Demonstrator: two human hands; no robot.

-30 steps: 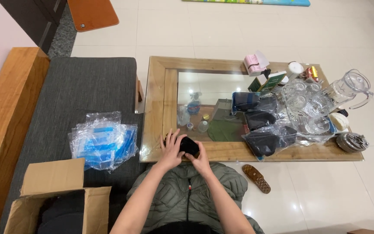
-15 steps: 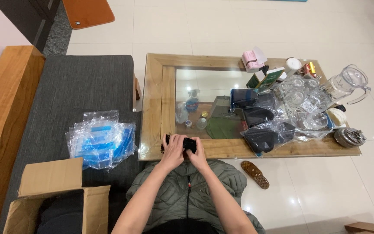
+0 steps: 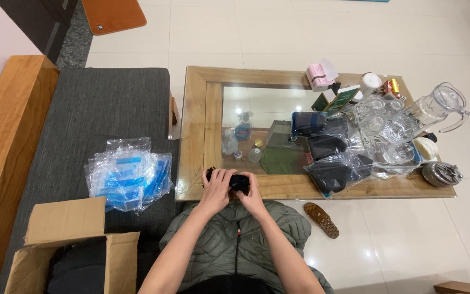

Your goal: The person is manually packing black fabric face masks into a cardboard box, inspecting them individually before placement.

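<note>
Below, both hands [image 3: 234, 188] closed round black object [image 3: 240, 182], cardboard box [image 3: 69, 242] holding dark items.

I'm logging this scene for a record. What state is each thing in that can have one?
Small black item: held in both hands at the table's near edge.
Left hand: closed on the black item.
Right hand: closed on the black item.
Cardboard box: open, flaps up.
Clear bags with blue contents: piled flat on the grey cushion.
Clear jug: upright, looks empty.
Brown slipper: lying on the floor.

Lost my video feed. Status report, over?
Both hands, left and right, shut on small black item. Held over wooden table edge. Nothing obstructing.
</note>
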